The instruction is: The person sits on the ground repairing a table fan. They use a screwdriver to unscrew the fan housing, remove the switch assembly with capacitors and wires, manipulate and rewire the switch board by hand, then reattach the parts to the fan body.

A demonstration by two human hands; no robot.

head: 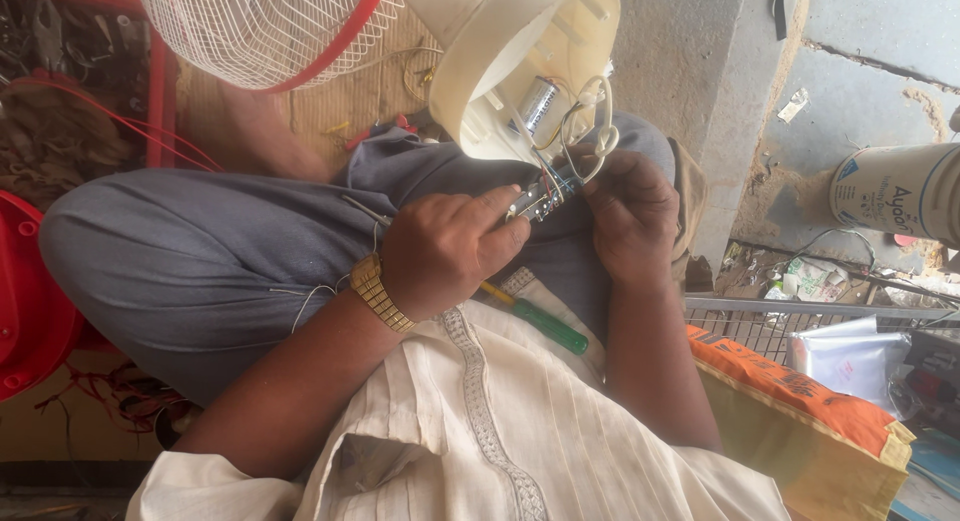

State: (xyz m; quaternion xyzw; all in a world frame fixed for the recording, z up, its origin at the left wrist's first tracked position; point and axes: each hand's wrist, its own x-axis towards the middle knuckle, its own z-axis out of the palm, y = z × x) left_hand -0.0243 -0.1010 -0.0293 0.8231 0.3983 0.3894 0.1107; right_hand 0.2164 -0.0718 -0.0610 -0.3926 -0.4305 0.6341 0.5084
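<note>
your left hand [445, 251] is closed around a small switch block [540, 196], pinching it between thumb and fingertips over your lap. your right hand [630, 216] is also closed, its fingers gripping the other end of the same block and the white wires [598, 131] that loop out of it. both hands touch the part, right in front of the open underside of the cream fan base [520, 61], which rests tilted on your knee.

by the look of it the work is midway. the base is already opened up: you can see a silver capacitor [538, 103] and loose wiring inside, and the switch block hangs outside the housing on its leads. the white wire guard [265, 26] with its red rim lies apart above your left knee, so the fan is not reassembled. a green-handled screwdriver [545, 324] lies on your lap just under your left hand, put down and unused. what seems left is finishing the wiring at the block, seating it back in the base and closing the housing. whether any wire is joined yet, i cannot tell; your fingers hide the contacts.
</note>
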